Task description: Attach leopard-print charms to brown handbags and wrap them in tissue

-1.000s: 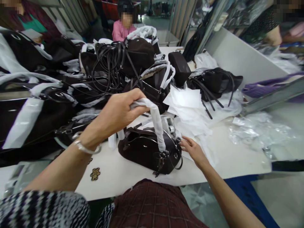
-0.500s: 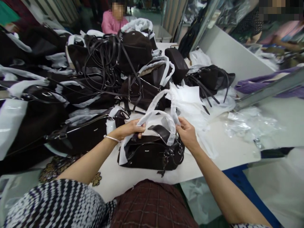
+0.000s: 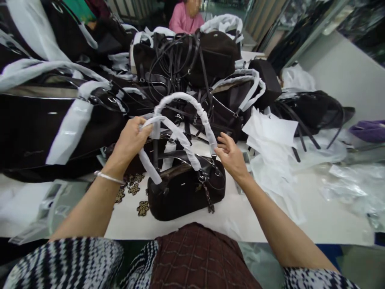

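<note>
A small dark brown handbag [image 3: 177, 200] stands upright on the white table in front of me. Its front handle [image 3: 179, 136] is wrapped in white paper, and my left hand [image 3: 129, 140] grips it at the left of its arch. The back handle [image 3: 183, 97], wrapped likewise, arches higher behind it. Beside the right leg of that back handle is my right hand [image 3: 231, 158], fingers loosely apart; thumb and fingertips are at or very near the wrap. A braided charm [image 3: 208, 196] hangs at the bag's right front.
More dark bags with wrapped handles, such as a large bag [image 3: 33, 132], crowd the left and back. Leopard-print flower charms [image 3: 142, 208] lie left of the handbag. White paper sheets [image 3: 270, 128] and clear plastic [image 3: 351, 184] lie right. A person in pink [image 3: 183, 20] sits beyond.
My view has swung left. Both handles now stand higher and more upright above the bag. My left hand has risen with the front handle, while my right hand has loosened its fingers from the wrap.
</note>
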Demonstrator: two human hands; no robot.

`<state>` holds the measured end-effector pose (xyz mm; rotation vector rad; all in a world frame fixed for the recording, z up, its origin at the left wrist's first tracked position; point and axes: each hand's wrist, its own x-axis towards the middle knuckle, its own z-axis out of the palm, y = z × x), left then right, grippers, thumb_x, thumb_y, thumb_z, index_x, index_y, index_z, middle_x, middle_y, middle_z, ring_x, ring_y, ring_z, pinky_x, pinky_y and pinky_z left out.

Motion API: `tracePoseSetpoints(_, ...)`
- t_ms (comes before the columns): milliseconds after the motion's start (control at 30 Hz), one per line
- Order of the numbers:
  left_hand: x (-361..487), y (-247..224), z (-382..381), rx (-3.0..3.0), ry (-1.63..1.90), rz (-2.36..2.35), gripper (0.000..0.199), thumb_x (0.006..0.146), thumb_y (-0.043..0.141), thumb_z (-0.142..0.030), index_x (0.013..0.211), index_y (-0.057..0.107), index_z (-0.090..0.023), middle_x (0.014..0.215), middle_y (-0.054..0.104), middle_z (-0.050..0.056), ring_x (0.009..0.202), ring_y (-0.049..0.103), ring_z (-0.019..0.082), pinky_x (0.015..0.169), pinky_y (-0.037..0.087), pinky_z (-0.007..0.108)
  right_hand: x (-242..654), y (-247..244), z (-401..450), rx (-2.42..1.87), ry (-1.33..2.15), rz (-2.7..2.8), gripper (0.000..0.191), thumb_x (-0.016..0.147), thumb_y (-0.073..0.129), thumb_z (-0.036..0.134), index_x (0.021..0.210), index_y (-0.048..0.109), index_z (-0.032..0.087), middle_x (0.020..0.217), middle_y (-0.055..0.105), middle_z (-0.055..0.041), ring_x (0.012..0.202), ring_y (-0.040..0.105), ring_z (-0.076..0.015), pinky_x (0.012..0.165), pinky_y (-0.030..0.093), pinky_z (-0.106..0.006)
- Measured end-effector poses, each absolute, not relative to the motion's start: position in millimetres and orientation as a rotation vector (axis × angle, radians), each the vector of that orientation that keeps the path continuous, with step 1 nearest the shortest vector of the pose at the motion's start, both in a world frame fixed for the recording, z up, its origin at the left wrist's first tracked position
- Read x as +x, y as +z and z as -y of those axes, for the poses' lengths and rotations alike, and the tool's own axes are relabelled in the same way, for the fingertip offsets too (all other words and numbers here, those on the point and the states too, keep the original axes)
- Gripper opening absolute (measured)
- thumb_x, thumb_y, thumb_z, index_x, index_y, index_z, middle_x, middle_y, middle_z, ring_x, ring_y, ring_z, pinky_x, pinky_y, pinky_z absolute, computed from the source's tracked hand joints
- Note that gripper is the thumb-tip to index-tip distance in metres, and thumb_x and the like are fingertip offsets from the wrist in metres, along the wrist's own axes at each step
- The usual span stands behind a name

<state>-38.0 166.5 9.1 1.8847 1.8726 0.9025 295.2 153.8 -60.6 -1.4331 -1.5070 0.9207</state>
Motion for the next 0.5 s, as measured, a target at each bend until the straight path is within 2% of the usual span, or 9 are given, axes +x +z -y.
tracePoseSetpoints(67, -47.5, 3.3, -171.3, 1.968, 0.864, -2.087, 0.053, 0.084, 0.069, -0.037, 0.124, 0.054, -0.006, 0.138, 0.05, 0.021, 0.125, 0.049, 0.03, 0.103, 0.043, 0.052, 303.4, -52.9, -136.1, -1.503, 0.768, 1.506, 0.043, 0.086, 0.065, 0.035, 0.126, 0.058, 0.021, 0.114, 0.07, -0.0092, 0.093, 0.069, -0.02, 0.085, 0.054, -0.037)
tracePoseSetpoints(133, -43.7, 8.5, -150.6, 2.109, 0.947, -2.098, 0.055, 0.085, 0.069, -0.032, 0.132, 0.049, -0.011, 0.148, 0.042, 0.018, 0.136, 0.039, 0.03, 0.111, 0.037, 0.05, 315.5, -44.9, -106.1, -1.572, 0.652, 1.549, 0.023, 0.088, 0.062, 0.038, 0.102, 0.068, 0.021, 0.091, 0.073, -0.0047, 0.08, 0.068, -0.0183, 0.079, 0.054, -0.033)
tracePoseSetpoints(167, -36.9, 12.0, -133.0, 2.181, 0.974, -2.055, 0.046, 0.088, 0.065, -0.029, 0.13, 0.052, -0.014, 0.143, 0.048, 0.014, 0.134, 0.043, 0.028, 0.11, 0.038, 0.047, 320.9, -43.3, -88.7, -1.594, 0.622, 1.611, 0.019, 0.089, 0.062, 0.039, 0.09, 0.069, 0.021, 0.081, 0.072, -0.003, 0.074, 0.067, -0.0174, 0.076, 0.053, -0.032)
tracePoseSetpoints(233, -16.1, 13.9, -93.1, 2.268, 0.891, -1.889, 0.024, 0.093, 0.057, -0.024, 0.116, 0.06, -0.017, 0.117, 0.065, 0.007, 0.111, 0.06, 0.02, 0.099, 0.047, 0.035, 326.6, -48.1, -54.5, -1.6, 0.683, 1.77, 0.022, 0.089, 0.062, 0.039, 0.077, 0.068, 0.021, 0.072, 0.07, -0.0016, 0.065, 0.064, -0.0161, 0.069, 0.051, -0.03)
tracePoseSetpoints(300, 9.1, 3.7, -59.4, 2.344, 0.617, -1.701, 0.02, 0.094, 0.056, -0.023, 0.112, 0.061, -0.017, 0.109, 0.069, 0.007, 0.099, 0.064, 0.019, 0.09, 0.051, 0.032, 323.2, -63.6, -27.3, -1.617, 0.891, 1.91, 0.022, 0.09, 0.06, 0.039, 0.08, 0.069, 0.022, 0.075, 0.072, -0.0019, 0.066, 0.066, -0.0164, 0.068, 0.051, -0.029)
tracePoseSetpoints(367, 32.2, -16.3, -40.6, 2.436, 0.295, -1.691, 0.028, 0.089, 0.061, -0.02, 0.117, 0.061, -0.012, 0.119, 0.067, 0.013, 0.104, 0.063, 0.025, 0.088, 0.051, 0.038, 311.7, -86.0, -10.7, -1.719, 1.08, 1.988, 0.022, 0.09, 0.06, 0.04, 0.098, 0.07, 0.022, 0.09, 0.075, -0.0041, 0.075, 0.069, -0.0188, 0.071, 0.053, -0.03)
tracePoseSetpoints(433, 48.0, -37.1, -36.0, 2.488, 0.024, -1.743, 0.033, 0.086, 0.063, -0.016, 0.118, 0.061, -0.01, 0.125, 0.064, 0.018, 0.104, 0.063, 0.031, 0.084, 0.052, 0.043, 295.9, -109.0, -4.8, -1.88, 1.119, 2.054, 0.036, 0.087, 0.063, 0.04, 0.117, 0.064, 0.02, 0.104, 0.073, -0.0085, 0.089, 0.07, -0.0228, 0.078, 0.053, -0.032)
tracePoseSetpoints(500, 54.5, -51.5, -38.4, 2.508, -0.116, -1.768, 0.028, 0.085, 0.061, -0.013, 0.113, 0.065, -0.01, 0.126, 0.063, 0.019, 0.101, 0.063, 0.032, 0.079, 0.051, 0.044, 280.9, -128.2, -7.2, -2.028, 1.038, 2.126, 0.046, 0.085, 0.066, 0.041, 0.124, 0.06, 0.017, 0.108, 0.072, -0.0127, 0.098, 0.069, -0.0266, 0.083, 0.051, -0.035)
